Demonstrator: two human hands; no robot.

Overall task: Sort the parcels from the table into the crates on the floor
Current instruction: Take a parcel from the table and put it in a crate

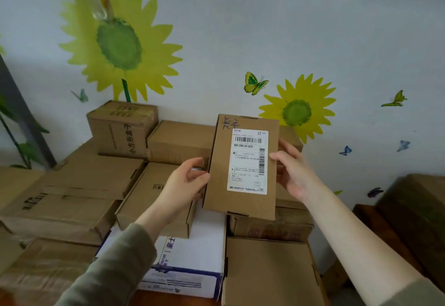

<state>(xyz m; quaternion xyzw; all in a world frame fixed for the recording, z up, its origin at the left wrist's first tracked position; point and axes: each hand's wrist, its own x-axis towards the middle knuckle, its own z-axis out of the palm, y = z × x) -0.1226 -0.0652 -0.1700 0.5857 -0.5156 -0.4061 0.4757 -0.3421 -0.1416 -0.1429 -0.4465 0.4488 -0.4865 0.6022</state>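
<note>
A flat brown cardboard parcel (224, 173) with a white shipping label and a handwritten mark on top is held up above the pile, label facing me. My left hand (185, 183) grips its left edge, fingers curled behind it. My right hand (292, 168) holds the right edge, thumb on the front. Under and around it lies a pile of parcels: a white box with blue print (190, 257), a flat brown box (269, 269) at the near right, and a small upright box with black characters (122, 127) at the back. No crate is in view.
Several more brown boxes (72, 197) cover the left side of the table. A wall with sunflower and butterfly stickers stands right behind the pile. At the right edge sits a dark brown box (419, 209) on a wooden surface. A plant stem shows at far left.
</note>
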